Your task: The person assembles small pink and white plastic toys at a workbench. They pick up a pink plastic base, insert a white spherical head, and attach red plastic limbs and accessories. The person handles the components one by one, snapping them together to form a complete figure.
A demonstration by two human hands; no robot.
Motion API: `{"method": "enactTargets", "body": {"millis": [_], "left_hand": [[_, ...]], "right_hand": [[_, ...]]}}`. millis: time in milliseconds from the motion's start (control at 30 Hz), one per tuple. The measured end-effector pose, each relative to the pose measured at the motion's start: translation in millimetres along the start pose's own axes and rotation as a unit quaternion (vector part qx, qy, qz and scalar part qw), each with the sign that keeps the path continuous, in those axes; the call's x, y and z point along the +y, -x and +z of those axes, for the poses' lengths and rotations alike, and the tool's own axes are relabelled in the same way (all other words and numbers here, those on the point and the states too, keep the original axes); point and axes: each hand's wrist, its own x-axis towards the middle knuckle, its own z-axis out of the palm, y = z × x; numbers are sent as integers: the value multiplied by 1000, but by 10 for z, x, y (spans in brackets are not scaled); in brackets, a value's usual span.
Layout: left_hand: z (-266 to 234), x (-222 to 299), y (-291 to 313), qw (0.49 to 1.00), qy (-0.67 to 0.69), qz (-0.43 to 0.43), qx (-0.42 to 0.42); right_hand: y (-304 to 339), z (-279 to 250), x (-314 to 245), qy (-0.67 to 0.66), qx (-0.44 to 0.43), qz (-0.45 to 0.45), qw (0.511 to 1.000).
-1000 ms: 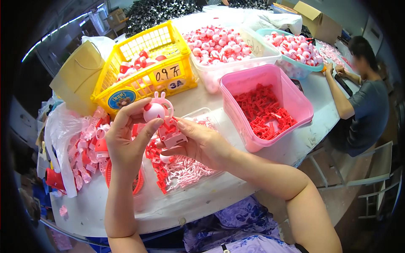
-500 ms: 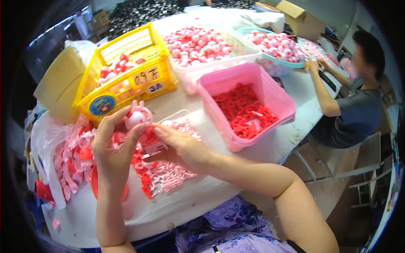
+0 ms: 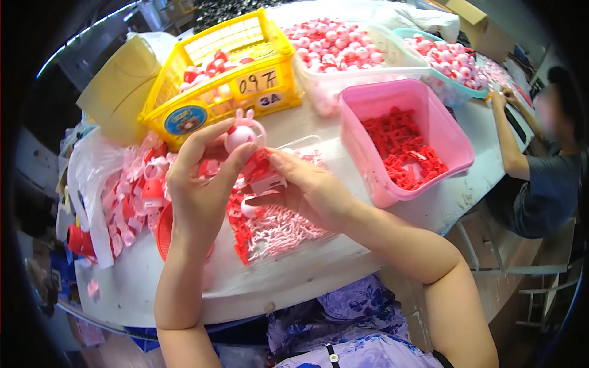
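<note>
My left hand is closed around a round pale pink toy piece with a pink ring and rabbit-like ears on top. Against its lower side, the thumb and fingers of my right hand pinch a small red plastic part. Part of a pale, block-shaped piece shows by the right fingers; how it joins the rest is hidden. Below the hands lies a clear shallow tray of thin pale pink pieces, with small red pieces along its left side.
A pink tub of red parts stands right of my hands. Behind are a yellow crate, a clear bin and a teal basin, holding round pieces. Loose pink parts and a red dish lie left. A co-worker sits right.
The whole view has shifted, so the table and tubs appear farther right and higher. Both hands keep their hold on the toy piece and the red part, with little change in finger position.
</note>
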Motion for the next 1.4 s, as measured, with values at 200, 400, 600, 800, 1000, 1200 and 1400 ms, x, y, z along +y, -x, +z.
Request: {"method": "enactTargets", "body": {"millis": [200,400,600,800,1000,1200,1400], "left_hand": [[-35,-16,29,1000,-7,-3,5],[-26,-9,13,1000,-3,-2,2],[-29,47,29,1000,-17,-8,9],[-17,35,47,994,-96,41,19],[-16,13,67,990,-124,71,-1],[-15,97,58,989,-130,74,-21],[13,51,86,971,-197,130,-21]], "right_hand": [[-13,16,39,-16,-2,17,1000],[-2,-7,24,0,4,19,1000],[-12,-15,21,-19,-17,24,999],[6,-3,16,-12,0,13,1000],[-5,17,28,-20,32,16,999],[-11,14,24,13,47,16,999],[19,34,44,57,35,1,998]]}}
